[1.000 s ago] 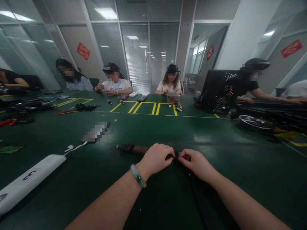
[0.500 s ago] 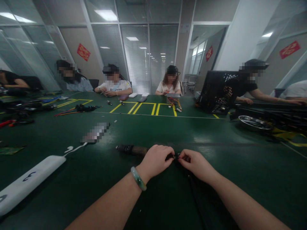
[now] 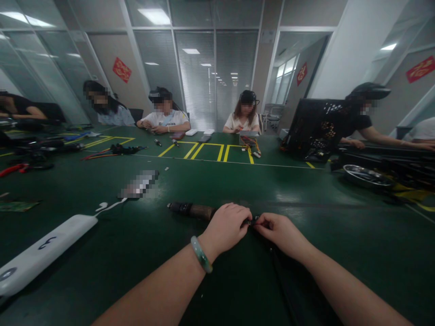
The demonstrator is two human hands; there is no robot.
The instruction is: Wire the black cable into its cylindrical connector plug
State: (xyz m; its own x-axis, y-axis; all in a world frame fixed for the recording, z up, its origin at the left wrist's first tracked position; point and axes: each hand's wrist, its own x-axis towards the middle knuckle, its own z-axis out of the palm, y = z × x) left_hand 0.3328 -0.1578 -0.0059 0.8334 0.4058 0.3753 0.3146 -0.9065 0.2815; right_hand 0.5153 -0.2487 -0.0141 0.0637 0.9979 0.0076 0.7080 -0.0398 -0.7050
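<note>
My left hand (image 3: pixel 227 227), with a green bracelet on its wrist, is closed in a fist around one end of a dark cylindrical tool (image 3: pixel 192 210) that lies on the green table (image 3: pixel 217 181). My right hand (image 3: pixel 279 232) pinches a small dark part right at the left hand's fingertips. The two hands meet there, and the small piece between them is too small to name. A dark cable or strap (image 3: pixel 282 280) runs from under the right hand toward me.
A white power strip (image 3: pixel 44 251) with a white plug lies at the left. Several people sit around the table's far and right sides. A black perforated case (image 3: pixel 316 129), a metal dish (image 3: pixel 367 176), coloured wires and yellow floor-tape markings lie farther back.
Both hands stay together at the tool's end with hardly any movement. The view has shifted slightly to the left.
</note>
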